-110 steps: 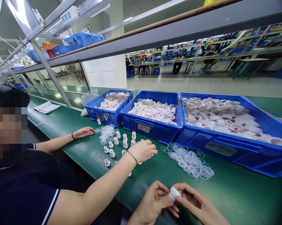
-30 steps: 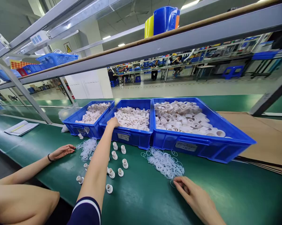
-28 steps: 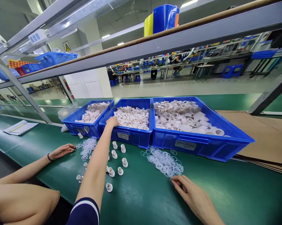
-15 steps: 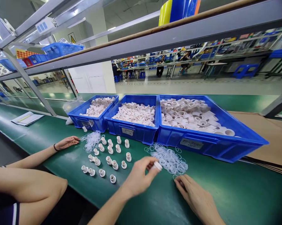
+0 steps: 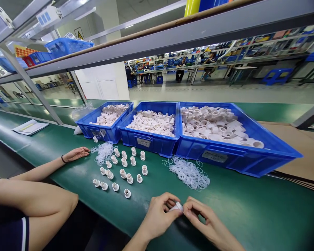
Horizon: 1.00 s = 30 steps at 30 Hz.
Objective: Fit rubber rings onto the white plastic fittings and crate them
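Note:
My left hand (image 5: 160, 218) is closed around a white plastic pipe fitting (image 5: 177, 207), held low over the green bench with its end facing right. Against that end, the fingers of my right hand (image 5: 202, 218) pinch a thin clear sealing ring, mostly hidden by the fingertips. Just beyond both hands lies a heap of clear rings (image 5: 189, 172). Several white fittings with flanged bases (image 5: 130, 178) stand on the bench to the left, beside a smaller ring heap (image 5: 104, 152).
Three blue bins (image 5: 157, 148) of white plastic parts line the back of the bench (image 5: 251, 209). At the left, a co-worker's hand (image 5: 78, 153) rests near the smaller heap, a bent arm in front. A notebook (image 5: 30, 127) lies farther left. A shelf beam (image 5: 151, 45) crosses above.
My right hand has left the edge of the ring heap and come left to the fitting. My left hand has brought the fitting down and nearer, so the hands now meet.

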### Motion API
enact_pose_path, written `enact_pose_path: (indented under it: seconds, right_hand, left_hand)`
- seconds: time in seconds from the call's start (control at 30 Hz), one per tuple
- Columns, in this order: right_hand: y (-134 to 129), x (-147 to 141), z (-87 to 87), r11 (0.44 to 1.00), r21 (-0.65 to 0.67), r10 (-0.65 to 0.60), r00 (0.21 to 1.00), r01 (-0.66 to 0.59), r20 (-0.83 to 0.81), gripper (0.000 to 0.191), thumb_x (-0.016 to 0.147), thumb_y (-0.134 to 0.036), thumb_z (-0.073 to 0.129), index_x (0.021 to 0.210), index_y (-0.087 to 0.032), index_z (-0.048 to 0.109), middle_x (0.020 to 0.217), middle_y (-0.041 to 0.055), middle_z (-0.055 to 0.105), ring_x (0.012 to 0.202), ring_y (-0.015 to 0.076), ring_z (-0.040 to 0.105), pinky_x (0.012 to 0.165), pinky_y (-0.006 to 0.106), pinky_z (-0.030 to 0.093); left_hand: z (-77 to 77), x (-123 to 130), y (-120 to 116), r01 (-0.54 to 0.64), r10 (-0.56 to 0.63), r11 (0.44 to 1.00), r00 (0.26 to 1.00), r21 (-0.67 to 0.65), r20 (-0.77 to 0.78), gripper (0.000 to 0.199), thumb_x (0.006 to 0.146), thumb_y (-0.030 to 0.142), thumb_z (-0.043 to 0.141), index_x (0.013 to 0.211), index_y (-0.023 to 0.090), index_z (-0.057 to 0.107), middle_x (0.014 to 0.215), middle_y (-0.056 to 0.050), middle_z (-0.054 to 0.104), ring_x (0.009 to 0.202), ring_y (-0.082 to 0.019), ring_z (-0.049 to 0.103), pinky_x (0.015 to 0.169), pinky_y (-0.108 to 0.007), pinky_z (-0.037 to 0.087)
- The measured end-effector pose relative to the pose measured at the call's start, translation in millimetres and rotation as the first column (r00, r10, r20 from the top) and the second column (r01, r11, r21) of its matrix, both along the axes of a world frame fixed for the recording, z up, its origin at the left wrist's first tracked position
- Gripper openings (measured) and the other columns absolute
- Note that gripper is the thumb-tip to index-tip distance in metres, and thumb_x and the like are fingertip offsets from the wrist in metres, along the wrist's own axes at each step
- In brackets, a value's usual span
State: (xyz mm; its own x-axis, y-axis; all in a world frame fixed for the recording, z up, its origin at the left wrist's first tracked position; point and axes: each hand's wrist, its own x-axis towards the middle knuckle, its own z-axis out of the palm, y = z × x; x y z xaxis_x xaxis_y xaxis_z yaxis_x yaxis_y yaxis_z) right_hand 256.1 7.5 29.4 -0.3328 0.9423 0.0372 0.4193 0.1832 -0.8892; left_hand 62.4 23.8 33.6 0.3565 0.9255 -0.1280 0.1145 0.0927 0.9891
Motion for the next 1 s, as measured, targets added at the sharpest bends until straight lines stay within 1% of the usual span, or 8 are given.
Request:
enact_pose_path:
  seconds: [0.13,0.23,0.47,0.73,0.8,0.87,0.93,1.0]
  right_hand:
    - [3.0,4.0,-8.5,0.999,0.040,-0.021,0.997,0.019,0.069,0.035,0.099,-0.049,0.045,0.080,-0.022,0.058,0.076,-0.0001,0.050,0.063,0.0144,0.045,0.058,0.028,0.034]
    - [4.6,4.5,-11.4,0.998,0.042,-0.042,0.996,0.039,0.074,0.036,0.098,-0.050,0.047,0.077,-0.023,0.057,0.074,-0.0007,0.050,0.063,0.0144,0.045,0.058,0.028,0.034]
    - [7.4,2.6,-10.6,0.997,-0.081,-0.016,1.000,0.015,-0.009,0.029,0.094,-0.052,0.056,0.106,-0.026,0.063,0.091,0.0011,0.060,0.072,0.0158,0.053,0.063,0.028,0.039]
    - [7.4,7.6,-8.4,0.958,-0.245,0.083,0.959,-0.152,-0.269,0.034,0.095,-0.052,0.054,0.087,-0.022,0.069,0.082,0.0014,0.059,0.074,0.0176,0.059,0.074,0.030,0.046]
    - [8.5,9.4,-12.4,0.960,-0.251,0.066,0.969,-0.127,-0.240,0.038,0.094,-0.054,0.054,0.080,-0.021,0.068,0.079,0.0018,0.059,0.073,0.0178,0.057,0.073,0.029,0.046]
    - [9.4,10.5,-16.3,0.966,-0.255,0.003,0.984,-0.049,-0.178,0.040,0.091,-0.058,0.056,0.079,-0.022,0.067,0.079,0.0019,0.059,0.075,0.0180,0.055,0.070,0.028,0.045]
    - [9.3,10.4,-17.6,0.955,-0.287,-0.115,0.983,0.070,-0.145,0.041,0.089,-0.063,0.057,0.083,-0.023,0.066,0.076,0.0005,0.056,0.068,0.0158,0.049,0.061,0.025,0.042]
    - [8.3,9.0,-15.4,0.923,-0.333,-0.252,0.957,0.194,-0.143,0.043,0.087,-0.067,0.057,0.086,-0.024,0.065,0.073,-0.0013,0.051,0.060,0.0131,0.041,0.052,0.023,0.035]
  left_hand:
    - [-17.0,1.0,-0.4,-0.017,0.061,0.985,0.964,-0.171,0.259,0.040,0.074,0.039,0.077,0.103,0.014,0.066,0.083,-0.003,0.064,0.070,-0.014,0.061,0.063,-0.028,0.055]
    - [-24.9,2.7,-1.5,-0.008,0.079,0.981,0.932,-0.196,0.355,0.040,0.073,0.040,0.079,0.098,0.012,0.062,0.081,-0.004,0.064,0.071,-0.014,0.062,0.062,-0.028,0.055]
    - [-20.3,4.8,-2.4,0.093,0.034,0.968,0.870,-0.232,0.493,0.041,0.075,0.039,0.079,0.095,0.014,0.053,0.080,-0.005,0.068,0.067,-0.013,0.063,0.061,-0.026,0.055]
    - [-36.2,11.1,-4.4,0.300,0.017,0.885,0.743,-0.356,0.669,0.053,0.071,0.051,0.079,0.097,0.016,0.050,0.073,-0.009,0.071,0.055,-0.014,0.065,0.049,-0.022,0.050]
    - [-24.5,4.0,-1.0,0.365,-0.057,0.873,0.736,-0.324,0.675,0.054,0.069,0.054,0.080,0.095,0.017,0.049,0.072,-0.010,0.071,0.053,-0.015,0.064,0.047,-0.022,0.049]
    - [-0.1,-13.8,7.1,0.327,-0.113,0.909,0.791,-0.259,0.601,0.052,0.070,0.054,0.079,0.092,0.019,0.048,0.074,-0.009,0.072,0.057,-0.017,0.066,0.049,-0.025,0.051]
    - [31.5,-42.7,20.1,0.112,-0.057,0.985,0.925,-0.128,0.375,0.041,0.076,0.048,0.076,0.092,0.020,0.051,0.083,-0.008,0.072,0.067,-0.018,0.067,0.059,-0.028,0.053]
    - [59.9,-78.0,36.7,-0.172,0.175,0.973,0.985,0.155,-0.007,0.023,0.085,0.039,0.066,0.096,0.022,0.057,0.095,-0.006,0.070,0.082,-0.017,0.065,0.073,-0.029,0.052]
